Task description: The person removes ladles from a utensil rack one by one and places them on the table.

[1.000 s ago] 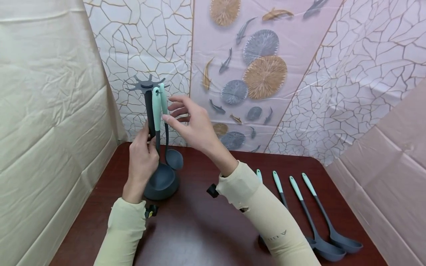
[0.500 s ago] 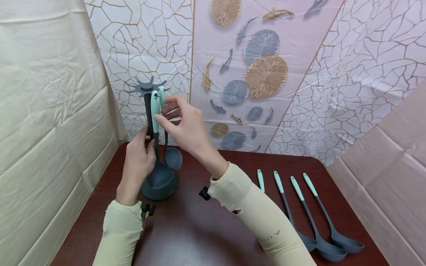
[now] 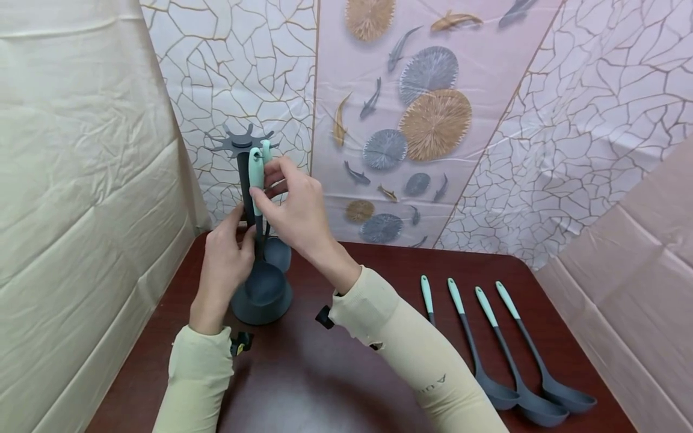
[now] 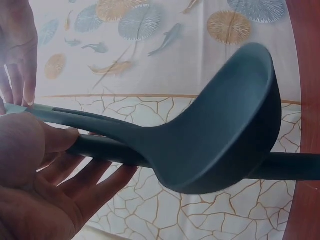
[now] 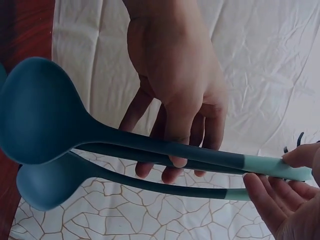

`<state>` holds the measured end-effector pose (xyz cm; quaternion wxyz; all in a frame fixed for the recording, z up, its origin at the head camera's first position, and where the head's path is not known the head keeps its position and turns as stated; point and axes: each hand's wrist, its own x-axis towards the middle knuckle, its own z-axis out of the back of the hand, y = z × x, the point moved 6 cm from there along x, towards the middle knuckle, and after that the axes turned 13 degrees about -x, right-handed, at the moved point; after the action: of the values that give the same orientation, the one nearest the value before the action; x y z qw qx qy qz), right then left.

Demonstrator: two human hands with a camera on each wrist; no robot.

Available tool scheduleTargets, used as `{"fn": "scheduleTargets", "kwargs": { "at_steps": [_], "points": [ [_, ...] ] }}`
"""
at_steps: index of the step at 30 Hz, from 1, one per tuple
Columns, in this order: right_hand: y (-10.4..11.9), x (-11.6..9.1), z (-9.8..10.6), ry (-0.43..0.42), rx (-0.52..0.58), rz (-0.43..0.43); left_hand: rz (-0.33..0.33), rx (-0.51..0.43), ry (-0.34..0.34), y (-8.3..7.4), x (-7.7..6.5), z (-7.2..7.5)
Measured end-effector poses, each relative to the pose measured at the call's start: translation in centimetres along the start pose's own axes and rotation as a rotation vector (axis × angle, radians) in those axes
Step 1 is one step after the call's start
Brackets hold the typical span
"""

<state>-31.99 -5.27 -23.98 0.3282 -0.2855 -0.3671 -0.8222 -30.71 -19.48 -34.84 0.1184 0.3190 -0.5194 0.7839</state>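
A dark utensil stand (image 3: pixel 261 314) rises at the back left, its pole topped by a ring of hooks (image 3: pixel 241 141). My left hand (image 3: pixel 223 261) grips the pole at mid-height; in the right wrist view its thumb lies against the front ladle's dark shaft. That ladle (image 3: pixel 265 284) is upright, bowl down, beside the pole. My right hand (image 3: pixel 300 210) pinches its mint handle (image 3: pixel 257 168) between thumb and fingers near the top. Behind it hangs a second mint-handled utensil with a rounded bowl (image 5: pixel 50 182). Whether the front ladle's hole is on a hook cannot be made out.
Several dark utensils with mint handles lie side by side at the right of the brown table (image 3: pixel 325 373), among them a ladle (image 3: pixel 541 409). My right forearm covers part of the leftmost one (image 3: pixel 427 291). Patterned cloth (image 3: pixel 379 180) hangs behind and at both sides.
My right hand has moved left and closed on the front ladle's mint handle. The front ladle's bowl has shifted slightly to the right. My left hand stays on the pole.
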Motion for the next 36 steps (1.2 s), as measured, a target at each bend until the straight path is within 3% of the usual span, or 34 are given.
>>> {"fn": "scheduleTargets", "kwargs": {
  "at_steps": [13, 36],
  "points": [
    [0.2, 0.0, 0.6, -0.011, 0.008, 0.042, 0.004, -0.037, -0.006, 0.0, 0.0, 0.1],
    [0.1, -0.5, 2.2, -0.003, -0.017, 0.054, -0.023, -0.013, -0.009, -0.2, 0.0, -0.2]
  ]
}}
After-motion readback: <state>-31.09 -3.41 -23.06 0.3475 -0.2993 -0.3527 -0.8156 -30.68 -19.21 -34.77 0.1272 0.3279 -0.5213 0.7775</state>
